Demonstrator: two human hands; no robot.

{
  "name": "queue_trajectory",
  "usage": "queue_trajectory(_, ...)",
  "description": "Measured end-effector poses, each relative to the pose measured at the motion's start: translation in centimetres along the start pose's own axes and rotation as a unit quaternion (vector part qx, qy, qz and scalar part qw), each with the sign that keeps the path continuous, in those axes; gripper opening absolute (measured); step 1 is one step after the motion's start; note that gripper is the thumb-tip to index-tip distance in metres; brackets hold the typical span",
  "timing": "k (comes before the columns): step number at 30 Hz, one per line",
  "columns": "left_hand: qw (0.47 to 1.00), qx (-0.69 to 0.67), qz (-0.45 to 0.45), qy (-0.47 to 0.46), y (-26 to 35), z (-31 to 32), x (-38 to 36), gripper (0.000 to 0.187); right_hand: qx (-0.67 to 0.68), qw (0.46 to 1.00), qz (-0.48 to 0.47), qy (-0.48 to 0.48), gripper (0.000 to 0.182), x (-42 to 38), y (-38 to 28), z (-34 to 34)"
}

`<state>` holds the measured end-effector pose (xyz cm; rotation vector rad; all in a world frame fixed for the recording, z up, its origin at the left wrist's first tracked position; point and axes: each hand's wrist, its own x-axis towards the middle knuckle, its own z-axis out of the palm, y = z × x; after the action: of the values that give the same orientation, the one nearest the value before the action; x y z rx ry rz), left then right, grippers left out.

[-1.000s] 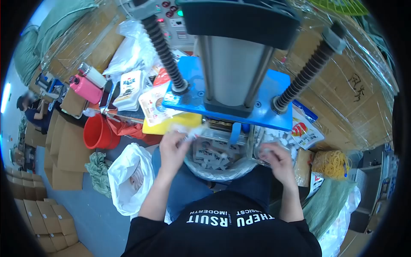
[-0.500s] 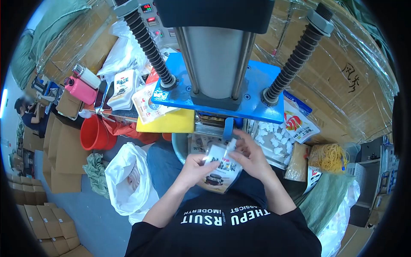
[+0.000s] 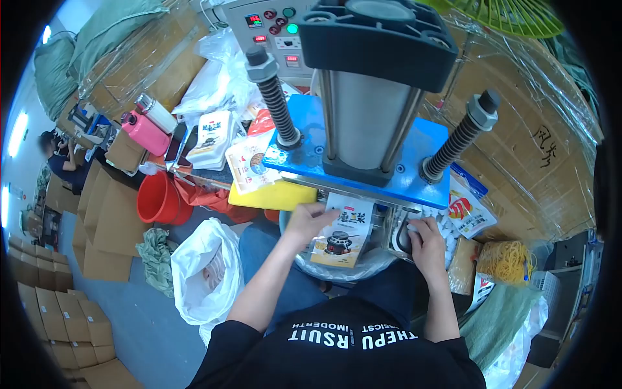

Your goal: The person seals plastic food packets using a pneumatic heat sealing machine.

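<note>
My left hand (image 3: 310, 223) pinches the left edge of a printed white pouch (image 3: 343, 235), which hangs at the front of the press, its top reaching under the blue plate (image 3: 414, 155). Closed fingers of my right hand (image 3: 424, 238) are at the metal tray (image 3: 400, 236) right of the pouch, beside small white pieces (image 3: 447, 235). What they hold, if anything, is too small to make out. Left of the pouch lies a yellow block (image 3: 272, 194).
A control box (image 3: 275, 39) stands behind the press. To the left are a pink bottle (image 3: 146, 133), a red bucket (image 3: 159, 200) and a white sack (image 3: 206, 272). Yellow rubber bands (image 3: 504, 262) sit at the right. A person (image 3: 61, 159) is at the far left.
The pouch has moved up to the press in my left hand. My right hand has left the pouch and moved right to the tray. The view has shifted.
</note>
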<state>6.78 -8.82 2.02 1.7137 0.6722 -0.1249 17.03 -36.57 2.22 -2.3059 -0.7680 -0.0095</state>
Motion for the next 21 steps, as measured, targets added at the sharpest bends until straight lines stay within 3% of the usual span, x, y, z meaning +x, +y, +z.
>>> queue_trajectory(1,0.996,0.049,0.032,0.063,0.8,-1.3,-0.3,0.019,0.016,1.0,-0.012,0.016,0.022,0.4,-0.1,-0.1)
queue_trajectory(2,0.949,0.157,0.182,0.205,0.1,-3.1,0.4,0.021,0.032,0.999,-0.023,0.032,0.022,0.7,0.0,-0.2)
queue_trajectory(3,0.848,0.258,0.321,0.335,-0.8,-5.1,1.1,0.023,0.046,0.998,-0.034,0.04,0.021,0.8,0.7,0.1)
queue_trajectory(4,0.824,0.321,0.328,0.334,0.2,-6.7,0.8,0.034,0.048,0.997,-0.035,0.04,0.021,0.7,0.7,0.1)
queue_trajectory(6,0.8,0.386,0.338,0.31,-3.4,-6.6,-0.3,0.037,0.124,0.987,0.105,0.019,0.019,0.6,0.6,0.1)
queue_trajectory(7,0.773,0.449,0.348,0.283,-4.9,-6.2,-1.0,0.041,0.126,0.987,0.099,0.024,0.019,0.7,0.8,-0.1)
queue_trajectory(9,0.813,0.402,0.335,0.256,-6.0,-5.7,-3.0,0.045,0.129,0.99,0.023,0.045,0.021,0.2,1.3,-0.1)
queue_trajectory(11,0.806,0.37,0.368,0.281,-6.7,-6.0,-2.6,0.043,0.136,0.99,0.015,0.039,0.021,0.0,1.6,0.5)
queue_trajectory(13,0.823,0.347,0.355,0.276,-5.4,-6.5,-2.0,0.034,0.324,0.938,0.113,0.046,0.016,0.1,1.1,1.5)
queue_trajectory(15,0.801,0.342,0.389,0.3,-3.9,-6.4,-1.5,0.024,0.385,0.912,0.134,0.038,0.014,0.5,-0.6,1.0)
queue_trajectory(16,0.828,0.324,0.336,0.311,-3.6,-6.3,-1.4,0.021,0.447,0.88,0.157,0.032,0.014,0.5,-1.2,0.9)
queue_trajectory(17,0.851,0.305,0.284,0.319,-3.3,-6.0,-1.2,0.02,0.436,0.889,0.138,-0.006,0.013,0.2,-1.4,0.9)
queue_trajectory(19,0.877,0.22,0.316,0.288,-2.6,-4.0,-3.1,0.019,0.338,0.926,0.135,-0.099,0.015,-0.2,-2.5,0.3)
queue_trajectory(21,0.891,0.195,0.332,0.242,-1.2,-1.7,-5.0,0.019,0.214,0.969,-0.037,-0.117,0.017,0.9,-4.3,-1.0)
